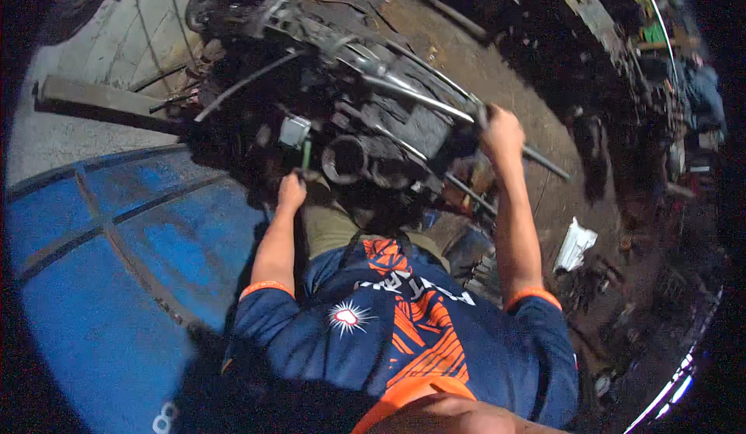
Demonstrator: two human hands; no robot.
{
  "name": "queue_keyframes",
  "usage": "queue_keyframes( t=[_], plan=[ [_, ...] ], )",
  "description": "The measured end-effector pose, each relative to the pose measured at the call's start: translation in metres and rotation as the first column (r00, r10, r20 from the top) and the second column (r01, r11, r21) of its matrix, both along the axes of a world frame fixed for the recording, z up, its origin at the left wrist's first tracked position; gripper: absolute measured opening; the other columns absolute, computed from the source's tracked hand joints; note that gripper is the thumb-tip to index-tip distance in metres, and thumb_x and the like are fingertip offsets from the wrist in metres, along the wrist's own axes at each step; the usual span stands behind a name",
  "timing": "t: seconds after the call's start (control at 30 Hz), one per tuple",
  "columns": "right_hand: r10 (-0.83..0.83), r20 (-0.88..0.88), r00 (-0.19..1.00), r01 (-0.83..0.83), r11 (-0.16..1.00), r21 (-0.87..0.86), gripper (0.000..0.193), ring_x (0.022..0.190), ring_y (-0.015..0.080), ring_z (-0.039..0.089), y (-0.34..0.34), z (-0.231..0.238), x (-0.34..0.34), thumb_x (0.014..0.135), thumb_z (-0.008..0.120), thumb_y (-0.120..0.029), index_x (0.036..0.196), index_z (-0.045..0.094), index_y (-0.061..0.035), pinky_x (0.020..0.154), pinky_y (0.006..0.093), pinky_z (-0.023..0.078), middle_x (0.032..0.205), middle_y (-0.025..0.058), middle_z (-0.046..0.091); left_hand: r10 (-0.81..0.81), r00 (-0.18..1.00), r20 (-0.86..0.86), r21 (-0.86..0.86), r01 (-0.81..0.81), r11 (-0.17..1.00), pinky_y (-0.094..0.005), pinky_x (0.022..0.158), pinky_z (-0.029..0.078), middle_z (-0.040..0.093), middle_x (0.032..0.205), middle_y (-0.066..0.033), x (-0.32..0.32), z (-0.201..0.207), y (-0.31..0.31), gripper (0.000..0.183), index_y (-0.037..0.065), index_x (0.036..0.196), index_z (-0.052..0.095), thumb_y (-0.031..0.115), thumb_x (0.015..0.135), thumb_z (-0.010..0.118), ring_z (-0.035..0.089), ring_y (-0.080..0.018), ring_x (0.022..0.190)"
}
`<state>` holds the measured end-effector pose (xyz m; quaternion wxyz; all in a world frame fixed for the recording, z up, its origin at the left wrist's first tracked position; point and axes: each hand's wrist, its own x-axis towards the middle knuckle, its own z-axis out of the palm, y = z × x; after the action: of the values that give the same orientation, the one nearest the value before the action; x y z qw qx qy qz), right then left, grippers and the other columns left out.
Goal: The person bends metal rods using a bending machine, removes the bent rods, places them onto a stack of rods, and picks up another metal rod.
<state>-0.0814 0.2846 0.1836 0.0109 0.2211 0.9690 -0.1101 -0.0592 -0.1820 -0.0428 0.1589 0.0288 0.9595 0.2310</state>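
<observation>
My left hand (292, 191) is closed round the lower end of a hammer-like tool, which has a green handle (307, 155) and a blocky pale grey head (294, 132). That head sits over the dark, greasy machinery (357, 115) in front of me. Farther right, my right hand (503, 132) wraps round a metal bar at the end of a shiny steel rod (423, 102). Part of the bar (548, 162) sticks out beyond the hand, low to the right. A round, dark metal ring (344, 160) lies between my hands. Some blur hides how the bar meets the rod.
A blue metal panel (171, 247) with dark ribs fills the left. Beyond it a square grey beam (101, 101) juts out. A crumpled white piece (576, 244) lies on the brown floor (474, 61) at right. Dark parts and scrap line the far right.
</observation>
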Motion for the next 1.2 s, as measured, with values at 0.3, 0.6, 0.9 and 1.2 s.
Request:
queue_keyframes(
  t=[0.3,0.6,0.9,1.2],
  plan=[
    [-0.015,0.547,0.837,0.473,-0.483,-0.737,0.042,0.091,0.0220,0.058,-0.258,-0.018,-0.108,0.085,0.056,-0.036,0.107,0.059,0.0000,0.081,0.0333,0.045,0.101,0.0113,0.062,-0.414,0.814,0.407,0.209,0.359,0.910,-0.0418,0.082,0.047,0.063,0.097,-0.0203,-0.084,-0.007,-0.030,0.033,0.006,0.107,0.060,0.017,0.076,0.063,0.059,-0.0336,0.095],
    [-0.249,0.459,0.853,0.139,-0.738,-0.660,0.032,0.060,0.0129,0.047,-0.354,0.041,-0.140,0.092,0.041,-0.015,0.121,0.047,-0.0050,0.048,0.0222,0.037,0.076,-0.0004,0.050,-0.083,0.957,-0.279,0.586,0.238,0.775,-0.0386,0.062,0.048,0.063,0.074,-0.0159,-0.289,0.124,-0.148,0.015,0.001,0.081,0.062,0.016,0.079,0.060,0.062,-0.0314,0.068],
    [-0.105,0.188,0.977,0.210,0.277,-0.938,0.032,0.056,0.0097,0.046,-0.395,-0.025,-0.308,0.087,0.042,-0.013,0.116,0.054,-0.0053,0.048,0.0228,0.034,0.072,0.0001,0.052,0.255,0.684,-0.683,0.539,0.237,0.808,-0.0377,0.069,0.050,0.064,0.090,-0.0151,-0.559,0.135,-0.173,0.016,0.004,0.092,0.062,0.015,0.081,0.061,0.063,-0.0322,0.082],
    [-0.377,0.420,0.825,0.393,-0.151,-0.907,0.023,0.044,0.0069,0.031,-0.414,-0.053,-0.328,0.088,0.034,-0.014,0.102,0.052,-0.0088,0.037,0.0215,0.023,0.061,-0.0051,0.039,-0.285,0.610,-0.740,-0.023,0.400,0.916,-0.0410,0.089,0.045,0.061,0.105,-0.0133,-0.608,0.138,-0.149,0.024,0.007,0.100,0.063,0.023,0.082,0.060,0.053,-0.0289,0.106]
  ],
)
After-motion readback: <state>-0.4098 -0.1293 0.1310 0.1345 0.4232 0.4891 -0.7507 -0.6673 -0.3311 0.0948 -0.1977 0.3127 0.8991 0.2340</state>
